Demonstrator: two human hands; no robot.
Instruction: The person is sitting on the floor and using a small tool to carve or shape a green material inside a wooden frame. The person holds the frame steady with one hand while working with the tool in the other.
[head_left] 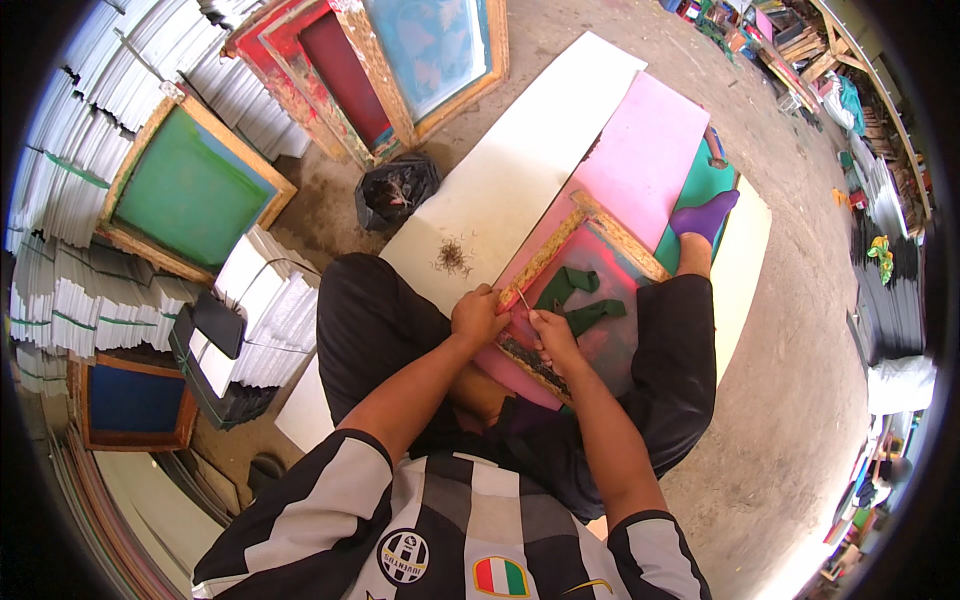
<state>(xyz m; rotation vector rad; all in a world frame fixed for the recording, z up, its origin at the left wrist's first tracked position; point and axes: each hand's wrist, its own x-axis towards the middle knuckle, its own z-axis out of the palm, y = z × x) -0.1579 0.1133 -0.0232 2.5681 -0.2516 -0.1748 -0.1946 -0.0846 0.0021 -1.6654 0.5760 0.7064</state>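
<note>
A wooden screen frame (622, 244) with greyish mesh lies tilted across my lap, red stain along its left side. My left hand (478, 318) is closed round the left rail of this frame. In my right hand (553, 338) is a thin, pointed tool (523, 297), its tip against the same rail close to my left fingers. Most of its handle is hidden by my grip, so its exact kind is unclear. On the mesh beside my right hand rests a dark green cloth strip (580, 290), loosely folded.
White (530, 130) and pink boards (645, 130) lie under me, with a pile of small thin bits (453, 257) on the white one. A black plastic bag (398, 190) sits beyond. More screen frames (190, 190) and stacked white sheets (85, 150) stand at left.
</note>
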